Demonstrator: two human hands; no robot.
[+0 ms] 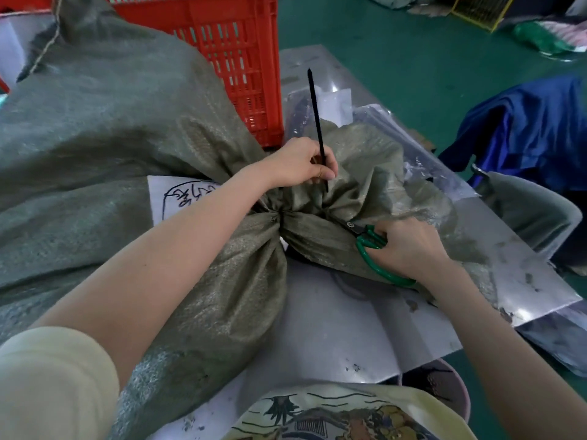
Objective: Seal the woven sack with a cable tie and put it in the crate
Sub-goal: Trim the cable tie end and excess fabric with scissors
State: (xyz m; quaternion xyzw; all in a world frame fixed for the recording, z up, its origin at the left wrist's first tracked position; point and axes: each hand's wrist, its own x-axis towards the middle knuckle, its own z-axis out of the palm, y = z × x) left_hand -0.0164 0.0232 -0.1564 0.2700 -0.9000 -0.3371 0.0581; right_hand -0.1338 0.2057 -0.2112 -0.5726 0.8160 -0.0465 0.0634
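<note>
- While the woven sack (104, 128) lies slumped across the bench (349, 328), filling the view from nine o'clock round to the centre, its mouth is gathered into a tight neck near the middle, with loose fabric fanning out toward three o'clock.
- The left hand (298, 163) is closed on the cable tie (317, 122), pinching the black strap just above the bunched neck; the free end of the tie stands nearly upright, pointing toward twelve o'clock.
- Whether the tie already loops the neck cannot be told, since the folds hide its lower end.
- The right hand (409, 246), at about four o'clock from the neck, has its fingers curled through the green handles of the scissors (368, 246); the dark blades point toward the neck at ten o'clock and their tips vanish into the fabric folds.
- Whether the blades are apart or together cannot be seen.
- The red crate (235, 52) stands at twelve o'clock, just behind the sack and touching it; the sack is outside the crate.
- A white paper (162, 201) with black handwriting lies on the sack at nine o'clock from the neck, partly covered by the left forearm.
- Clear plastic bags (317, 77) lie on the bench at one o'clock, beside the crate.
- A blue cloth (533, 128) is heaped at three o'clock, well apart from the sack, on the green floor (397, 36).
</note>
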